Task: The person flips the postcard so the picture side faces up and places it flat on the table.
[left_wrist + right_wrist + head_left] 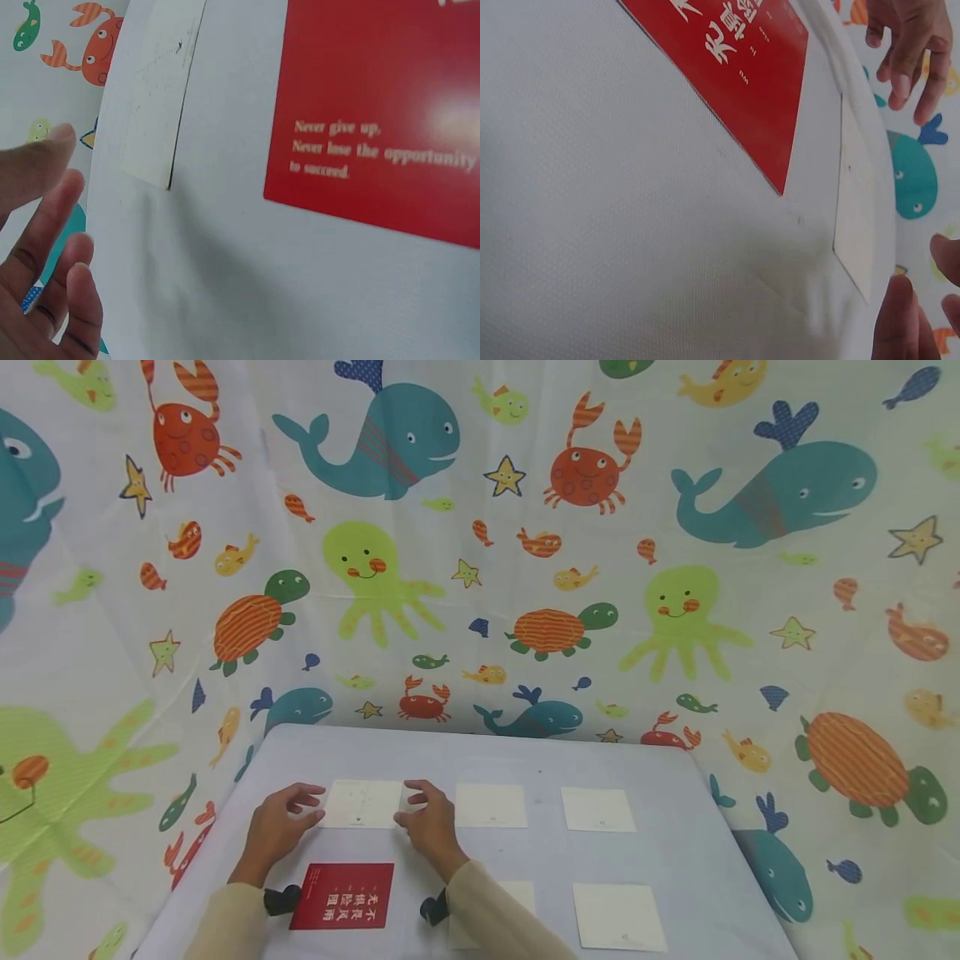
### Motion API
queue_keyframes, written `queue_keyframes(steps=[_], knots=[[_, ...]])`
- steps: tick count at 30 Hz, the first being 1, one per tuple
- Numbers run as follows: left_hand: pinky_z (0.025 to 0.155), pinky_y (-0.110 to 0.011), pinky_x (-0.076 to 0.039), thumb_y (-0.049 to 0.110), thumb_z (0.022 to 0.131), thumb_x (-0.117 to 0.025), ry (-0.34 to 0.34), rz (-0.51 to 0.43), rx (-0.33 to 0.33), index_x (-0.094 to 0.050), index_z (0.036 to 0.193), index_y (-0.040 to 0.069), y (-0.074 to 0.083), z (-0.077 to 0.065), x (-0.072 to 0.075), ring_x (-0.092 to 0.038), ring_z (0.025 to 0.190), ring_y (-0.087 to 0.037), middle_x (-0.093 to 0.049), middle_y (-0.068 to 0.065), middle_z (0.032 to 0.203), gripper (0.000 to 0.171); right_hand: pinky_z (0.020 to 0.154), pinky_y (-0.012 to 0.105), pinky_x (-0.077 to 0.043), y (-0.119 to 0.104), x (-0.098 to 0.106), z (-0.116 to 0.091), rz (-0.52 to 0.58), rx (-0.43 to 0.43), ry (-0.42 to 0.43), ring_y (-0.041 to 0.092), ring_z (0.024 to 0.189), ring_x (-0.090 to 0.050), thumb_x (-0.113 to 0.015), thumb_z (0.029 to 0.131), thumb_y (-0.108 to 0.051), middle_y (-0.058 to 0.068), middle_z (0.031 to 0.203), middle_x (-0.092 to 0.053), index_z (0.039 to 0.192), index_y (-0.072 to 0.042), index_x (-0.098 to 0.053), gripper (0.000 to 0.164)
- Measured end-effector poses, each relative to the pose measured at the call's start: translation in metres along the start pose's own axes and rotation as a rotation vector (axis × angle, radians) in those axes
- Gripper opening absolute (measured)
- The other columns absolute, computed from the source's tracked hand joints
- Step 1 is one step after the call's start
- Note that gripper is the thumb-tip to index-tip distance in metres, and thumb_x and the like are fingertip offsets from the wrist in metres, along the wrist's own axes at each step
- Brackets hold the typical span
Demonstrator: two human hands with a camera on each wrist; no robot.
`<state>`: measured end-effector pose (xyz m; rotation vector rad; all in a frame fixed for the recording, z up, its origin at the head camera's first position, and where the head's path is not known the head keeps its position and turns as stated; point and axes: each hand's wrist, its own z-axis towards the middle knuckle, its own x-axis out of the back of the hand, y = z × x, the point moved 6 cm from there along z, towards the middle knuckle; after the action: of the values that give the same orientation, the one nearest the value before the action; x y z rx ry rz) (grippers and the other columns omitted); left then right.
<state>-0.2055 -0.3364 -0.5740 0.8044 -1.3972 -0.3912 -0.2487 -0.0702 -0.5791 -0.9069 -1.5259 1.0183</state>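
Note:
A white card [362,804] with faint small print lies flat at the back left of the table. My left hand [283,822] is by its left edge and my right hand [431,820] by its right edge, both with relaxed, slightly bent fingers. In the left wrist view the left hand [49,255] holds nothing, and a gap shows between it and the white card [161,97]. Nothing is in the right hand [911,322] either. Nearer me, between the forearms, lies a red card [342,896] with white Chinese characters and small English lines.
Two more white cards [491,806] [598,809] continue the back row rightward. In the front row, one white card [513,897] is partly covered by the right sleeve; another card [619,917] lies farther right. A sea-animal curtain [480,577] hangs behind the white table [705,860].

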Motion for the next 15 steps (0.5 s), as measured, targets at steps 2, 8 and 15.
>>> queue_keyframes(steps=[2,8,15], knots=[[0.095,-0.058,-0.059,0.021,0.095,-0.079,-0.005,0.000,0.005,-0.067,0.136,0.009,-0.002,0.003,-0.001,-0.063,0.117,-0.040,-0.072,-0.022,0.131,0.044,0.070,0.027,-0.061,0.001,0.000,0.002,-0.002,-0.007,0.002,0.008,0.078,-0.066,-0.084,0.090,-0.009,0.010,0.123,-0.071,0.139,-0.023,-0.067,0.053],[0.098,-0.059,-0.056,0.018,0.095,-0.079,-0.013,0.004,0.015,-0.068,0.136,0.008,-0.007,0.009,-0.003,-0.063,0.117,-0.041,-0.072,-0.023,0.129,0.044,0.068,0.027,-0.060,0.006,-0.002,0.005,0.009,-0.017,0.005,0.009,0.075,-0.065,-0.084,0.090,-0.008,0.010,0.124,-0.070,0.137,-0.020,-0.068,0.051],[0.098,-0.061,-0.055,0.016,0.093,-0.080,-0.029,0.040,0.017,-0.069,0.135,0.008,-0.014,0.015,-0.005,-0.064,0.114,-0.042,-0.073,-0.022,0.126,0.044,0.066,0.025,-0.059,0.012,-0.005,0.009,0.007,-0.011,0.030,0.009,0.070,-0.064,-0.085,0.087,-0.005,0.010,0.121,-0.070,0.136,-0.018,-0.069,0.054]])
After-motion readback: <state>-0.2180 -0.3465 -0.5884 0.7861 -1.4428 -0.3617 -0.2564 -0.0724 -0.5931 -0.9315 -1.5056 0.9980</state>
